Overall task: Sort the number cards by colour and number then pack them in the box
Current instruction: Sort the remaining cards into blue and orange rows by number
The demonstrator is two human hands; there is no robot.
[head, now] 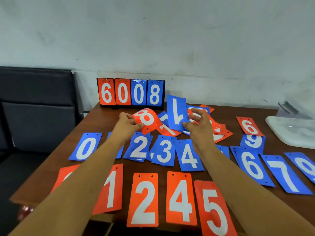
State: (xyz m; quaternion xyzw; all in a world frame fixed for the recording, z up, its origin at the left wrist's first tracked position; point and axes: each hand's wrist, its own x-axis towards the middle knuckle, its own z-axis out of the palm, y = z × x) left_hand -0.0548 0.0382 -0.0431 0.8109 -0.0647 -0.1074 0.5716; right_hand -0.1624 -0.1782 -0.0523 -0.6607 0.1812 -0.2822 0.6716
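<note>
My left hand (127,122) pinches a bent red card marked 8 (147,120) above the table. My right hand (198,124) holds a blue card marked 1 (177,113) upright and upside down. Behind and under the hands lies a loose heap of red and blue cards (216,130). A row of blue cards runs across the middle: 0 (85,147), 2 (139,147), 3 (164,150), 4 (189,156), 6 (251,165), 7 (286,176). Nearest me lie red cards 1 (110,189), 2 (144,200), 4 (180,198), 5 (214,210).
A flip scoreboard (130,93) showing 6008 stands at the back against the wall. A red 6 (249,126) and a blue 9 (254,141) lie to the right. A clear plastic box (293,132) sits at the far right. A dark seat (37,106) is beside the wooden table (47,171).
</note>
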